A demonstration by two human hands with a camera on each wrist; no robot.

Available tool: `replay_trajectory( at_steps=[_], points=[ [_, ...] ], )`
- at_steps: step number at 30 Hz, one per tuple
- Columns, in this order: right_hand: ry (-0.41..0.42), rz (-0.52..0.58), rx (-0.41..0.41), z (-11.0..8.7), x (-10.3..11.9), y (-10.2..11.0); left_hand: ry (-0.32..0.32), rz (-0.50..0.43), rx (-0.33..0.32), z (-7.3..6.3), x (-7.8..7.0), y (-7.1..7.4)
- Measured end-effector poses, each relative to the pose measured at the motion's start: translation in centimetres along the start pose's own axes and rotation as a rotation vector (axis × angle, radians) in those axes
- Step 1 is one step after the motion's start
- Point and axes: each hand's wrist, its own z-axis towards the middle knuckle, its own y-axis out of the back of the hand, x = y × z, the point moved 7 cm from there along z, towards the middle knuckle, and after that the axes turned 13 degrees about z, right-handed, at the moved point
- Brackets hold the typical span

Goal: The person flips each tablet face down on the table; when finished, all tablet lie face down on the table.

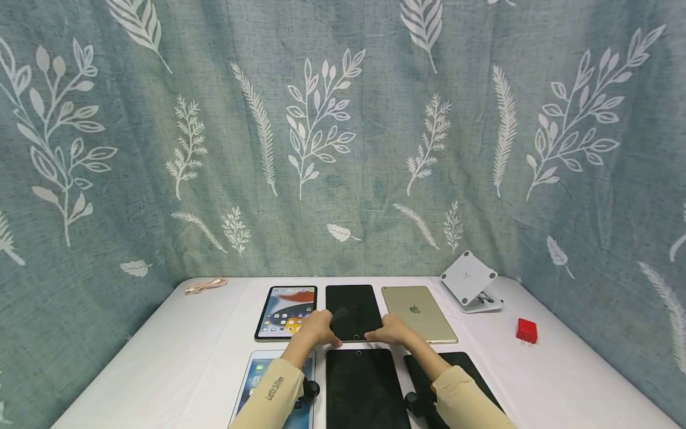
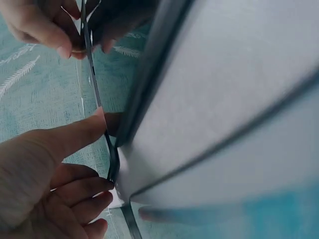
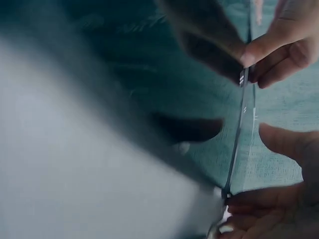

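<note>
A black-screened tablet lies in the middle of the back row, its home button toward the person. At its near left corner is my left hand; in the left wrist view the thumb meets the glass and the other fingers curl at the edge, pinching it. My right hand is at the near right corner. In the right wrist view its fingers touch the tablet's edge, while the thumb stands a little off the glass, apart from its reflection.
Beside it lie a lit tablet and a gold tablet, back up. The front row holds a white tablet, a black tablet and another dark tablet. Around them are a cable, a metal stand and a red charger.
</note>
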Motion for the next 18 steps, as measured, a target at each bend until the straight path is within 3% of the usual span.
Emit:
replay_trajectory(
  at_steps=[9, 12, 16, 18],
  points=[
    [-0.103, 0.282, -0.052, 0.4, -1.2, -0.1, -0.005, -0.034, 0.004, -0.3, -0.6, 0.0],
    [-0.059, 0.338, -0.064, 1.9, -3.0, -0.1, -0.003, -0.065, 0.017, -0.4, -0.7, 0.0],
    [0.102, 0.412, -0.041, 6.5, -7.2, -0.3, -0.009, -0.13, 0.035, -0.4, -0.9, -0.1],
    [0.125, 0.459, -0.04, 8.0, -8.4, -0.2, -0.021, -0.152, 0.025, -0.4, -1.1, -0.1]
  ],
)
